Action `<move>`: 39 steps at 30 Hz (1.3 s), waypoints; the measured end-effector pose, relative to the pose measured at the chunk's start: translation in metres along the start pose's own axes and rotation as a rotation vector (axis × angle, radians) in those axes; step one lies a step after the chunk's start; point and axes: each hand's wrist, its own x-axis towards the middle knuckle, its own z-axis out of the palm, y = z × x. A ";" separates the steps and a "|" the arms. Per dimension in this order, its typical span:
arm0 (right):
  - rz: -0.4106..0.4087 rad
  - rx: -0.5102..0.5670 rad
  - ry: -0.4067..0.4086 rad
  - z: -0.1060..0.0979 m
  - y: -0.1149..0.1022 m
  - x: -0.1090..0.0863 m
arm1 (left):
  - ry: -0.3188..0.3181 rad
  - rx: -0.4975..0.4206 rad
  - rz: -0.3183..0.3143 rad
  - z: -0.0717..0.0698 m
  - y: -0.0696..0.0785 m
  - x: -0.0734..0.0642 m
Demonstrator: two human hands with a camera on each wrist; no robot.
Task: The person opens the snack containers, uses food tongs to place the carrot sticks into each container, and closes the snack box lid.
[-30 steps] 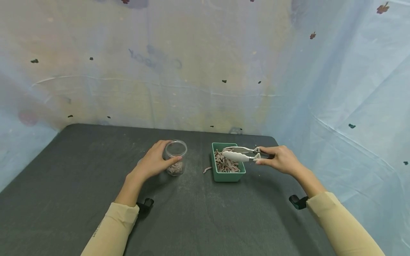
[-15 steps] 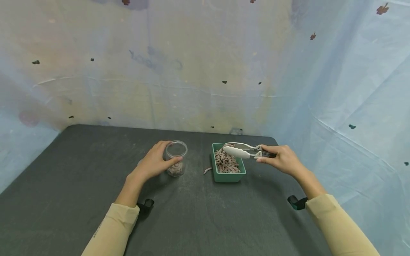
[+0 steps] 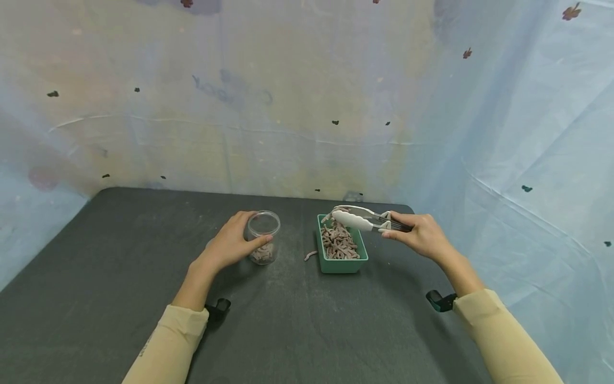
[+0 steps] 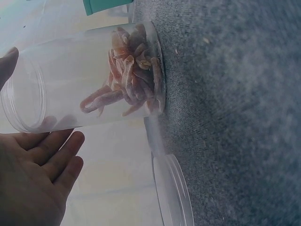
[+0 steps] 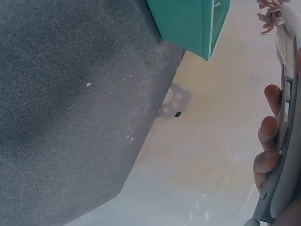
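My left hand (image 3: 235,238) holds a clear plastic jar (image 3: 263,229) upright on the dark table, thumb on one side and fingers on the other. In the left wrist view, a small heap of pinkish-brown strips (image 4: 134,70) lies at the jar's bottom. My right hand (image 3: 422,234) grips tongs (image 3: 357,218) with white tips over the back of a green container (image 3: 342,265). More brownish strips (image 3: 339,242) fill this container. Between the tong tips is a bunch of strips (image 5: 270,16), seen in the right wrist view.
One loose strip (image 3: 310,255) lies on the dark table (image 3: 288,325) left of the green container. A clear round lid (image 4: 176,193) is beside the jar in the left wrist view. Small crumbs (image 5: 88,84) dot the tabletop. Pale plastic sheeting (image 3: 288,106) stands behind the table.
The tongs have risen from among the strips in the green container, with some strips between their tips. My left hand and the jar have stayed in place.
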 end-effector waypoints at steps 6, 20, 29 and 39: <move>-0.029 0.015 0.023 0.002 -0.006 0.006 | -0.002 -0.001 -0.004 0.000 0.000 0.000; -0.068 0.055 0.029 0.003 -0.025 0.022 | -0.006 0.001 -0.003 0.001 0.001 0.001; -0.100 0.068 0.050 0.005 -0.039 0.036 | -0.001 0.005 -0.010 0.000 0.000 0.001; -0.161 0.120 0.033 0.010 -0.056 0.051 | 0.001 0.011 -0.016 -0.001 0.002 0.001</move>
